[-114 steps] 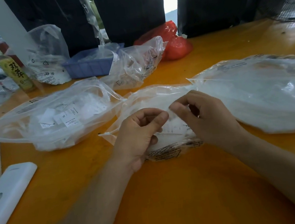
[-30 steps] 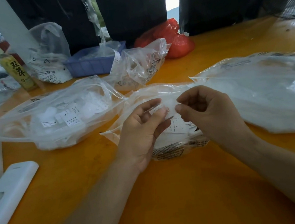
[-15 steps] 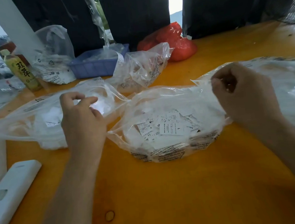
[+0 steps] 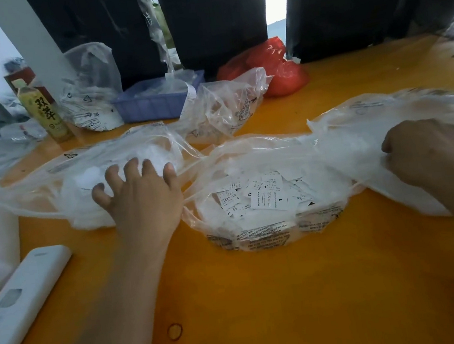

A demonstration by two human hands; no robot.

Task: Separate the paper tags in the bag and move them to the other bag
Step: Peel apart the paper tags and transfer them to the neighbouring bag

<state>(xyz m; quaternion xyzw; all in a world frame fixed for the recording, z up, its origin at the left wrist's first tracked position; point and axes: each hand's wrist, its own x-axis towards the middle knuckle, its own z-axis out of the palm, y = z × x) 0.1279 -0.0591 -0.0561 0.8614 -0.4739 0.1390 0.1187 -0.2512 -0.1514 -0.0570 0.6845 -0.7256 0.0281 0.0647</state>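
The middle clear bag (image 4: 266,232) lies open on the orange table (image 4: 262,295), holding several white paper tags (image 4: 265,195). My left hand (image 4: 141,198) rests with spread fingers on the left clear bag (image 4: 50,175), over the white tags inside it, and holds nothing. My right hand (image 4: 431,160) lies on the right clear bag (image 4: 383,114) with its fingers curled under. Its fingertips are hidden, so I cannot tell what they hold.
A white remote (image 4: 22,299) lies at the near left and a rubber band (image 4: 175,332) on the near table. At the back stand a tea bottle (image 4: 43,110), a blue basket (image 4: 155,100), more clear bags (image 4: 224,110) and a red bag (image 4: 279,72).
My hands were together over the middle bag, pinching a tag between them. They have since moved apart, the left to the left bag with fingers now spread, the right to the right bag.
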